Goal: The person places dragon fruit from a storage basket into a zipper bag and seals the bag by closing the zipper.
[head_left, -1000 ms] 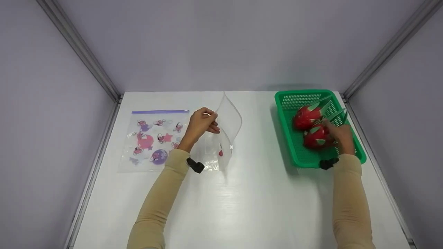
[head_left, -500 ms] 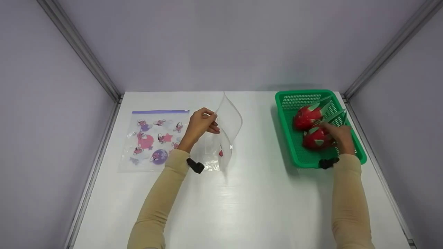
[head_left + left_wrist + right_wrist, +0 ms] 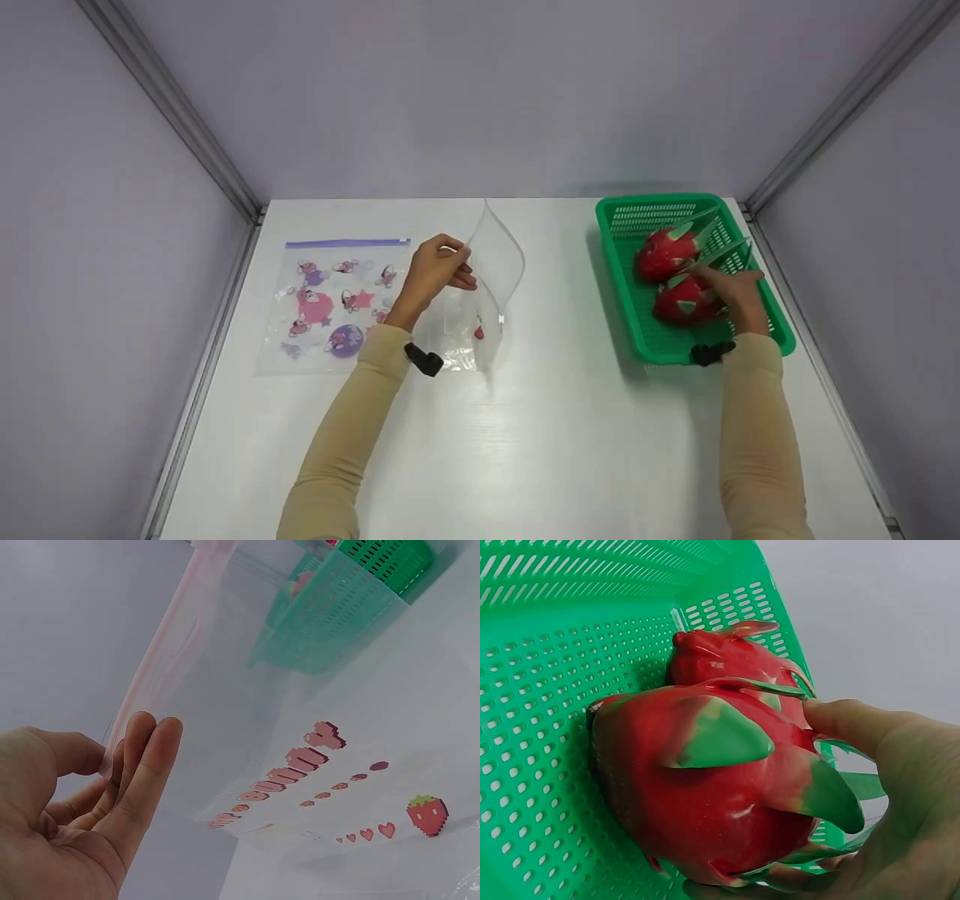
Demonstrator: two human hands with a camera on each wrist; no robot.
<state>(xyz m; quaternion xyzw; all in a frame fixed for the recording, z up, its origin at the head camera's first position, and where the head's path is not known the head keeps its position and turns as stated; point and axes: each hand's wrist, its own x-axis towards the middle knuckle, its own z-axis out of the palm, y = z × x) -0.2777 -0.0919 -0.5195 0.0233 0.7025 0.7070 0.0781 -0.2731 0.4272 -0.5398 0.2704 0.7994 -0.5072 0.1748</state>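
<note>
My left hand (image 3: 442, 262) pinches the rim of a clear zip bag (image 3: 501, 259) between thumb and fingers. The bag stands with its mouth spread toward the right. Pink lettering, hearts and a strawberry print (image 3: 428, 815) show on its film in the left wrist view. Inside the green basket, my right hand (image 3: 736, 294) grips the nearer dragon fruit (image 3: 705, 787) at its leafy end. The thumb lies on top, and fingers reach under, partly hidden by the fruit. A second dragon fruit (image 3: 664, 255) lies right behind it.
The green basket (image 3: 621, 300) stands at the table's right side, its perforated walls around both fruits. A flat printed bag with a purple slider (image 3: 347, 242) lies at the left. Grey panels (image 3: 480, 97) close off the back and sides of the white table (image 3: 555, 450).
The nearer dragon fruit has shifted slightly left within the basket, and my right thumb has moved left along with it. My left hand and the clear bag stay put.
</note>
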